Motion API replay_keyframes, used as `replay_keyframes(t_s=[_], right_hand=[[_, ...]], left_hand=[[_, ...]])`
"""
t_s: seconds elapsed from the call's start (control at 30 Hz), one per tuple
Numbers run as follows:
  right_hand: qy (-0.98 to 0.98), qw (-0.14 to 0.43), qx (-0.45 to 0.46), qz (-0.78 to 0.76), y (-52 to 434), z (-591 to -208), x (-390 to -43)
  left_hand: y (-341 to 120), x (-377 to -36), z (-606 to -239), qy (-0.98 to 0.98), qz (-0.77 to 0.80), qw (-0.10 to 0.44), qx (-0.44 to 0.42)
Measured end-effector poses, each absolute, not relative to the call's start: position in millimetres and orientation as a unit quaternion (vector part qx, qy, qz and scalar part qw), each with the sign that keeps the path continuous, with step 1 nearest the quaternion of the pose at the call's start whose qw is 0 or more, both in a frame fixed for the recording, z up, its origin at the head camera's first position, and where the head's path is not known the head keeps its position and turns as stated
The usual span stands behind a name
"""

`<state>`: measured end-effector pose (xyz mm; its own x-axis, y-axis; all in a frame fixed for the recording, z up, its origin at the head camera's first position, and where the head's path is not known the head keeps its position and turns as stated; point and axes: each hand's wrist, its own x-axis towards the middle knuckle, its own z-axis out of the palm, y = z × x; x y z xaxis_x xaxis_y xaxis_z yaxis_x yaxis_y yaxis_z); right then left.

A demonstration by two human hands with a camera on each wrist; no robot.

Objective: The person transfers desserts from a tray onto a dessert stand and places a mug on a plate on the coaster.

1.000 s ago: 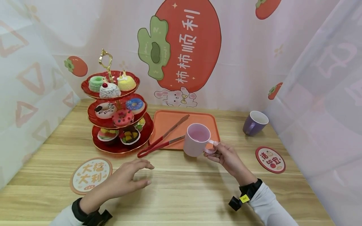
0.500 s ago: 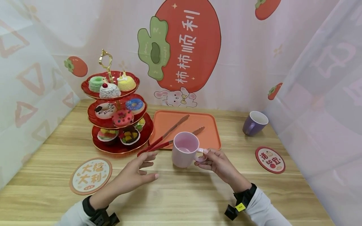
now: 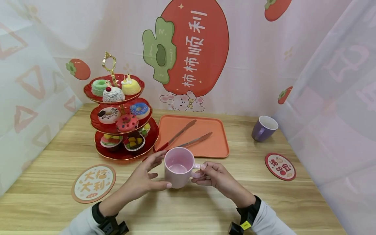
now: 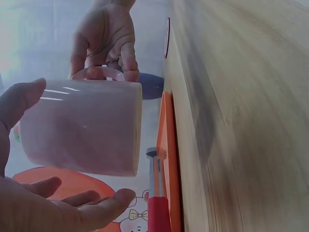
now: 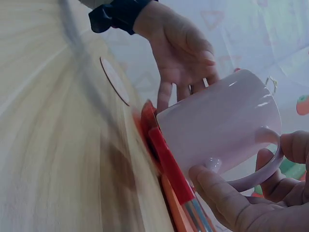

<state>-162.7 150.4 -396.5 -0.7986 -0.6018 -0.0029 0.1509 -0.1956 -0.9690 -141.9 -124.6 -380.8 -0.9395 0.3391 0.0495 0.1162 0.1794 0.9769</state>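
A pink mug point(image 3: 178, 168) is held upright above the table, in front of the orange tray. My right hand point(image 3: 215, 179) pinches its handle between thumb and fingers. At the mug's other side is my left hand point(image 3: 144, 179), fingers spread and thumb overlapping the mug's lower edge in the head view. In the left wrist view a gap shows between the left fingers point(image 4: 113, 205) and the mug. Red-handled tongs point(image 3: 194, 140) lie partly on the orange tray point(image 3: 217, 151), their handles mostly hidden behind the mug and left hand.
A three-tier red stand point(image 3: 98, 147) of cakes, donuts and cupcakes stands at the left. A round coaster point(image 3: 94, 183) lies front left. On the right are a purple mug point(image 3: 264, 129) and a red-rimmed coaster point(image 3: 280, 166). Printed cloth hangs around the back and sides.
My right hand has brought the pink mug left and toward me, away from the tray. My left hand has moved right, up to the mug's side.
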Motion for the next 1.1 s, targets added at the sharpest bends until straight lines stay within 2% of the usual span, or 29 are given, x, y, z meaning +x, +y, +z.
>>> replay_keyframes(t_s=[0.33, 1.1], right_hand=[[0.589, 0.266, -0.205, -0.735, 135.9, -396.0, -155.7], [0.584, 0.277, -0.211, -0.734, 135.9, -394.2, -156.0]], left_hand=[[-114.3, -141.3, -386.5, 0.742, 0.643, 0.023, 0.189], [-116.7, -139.4, -382.9, 0.753, 0.633, 0.011, 0.18]])
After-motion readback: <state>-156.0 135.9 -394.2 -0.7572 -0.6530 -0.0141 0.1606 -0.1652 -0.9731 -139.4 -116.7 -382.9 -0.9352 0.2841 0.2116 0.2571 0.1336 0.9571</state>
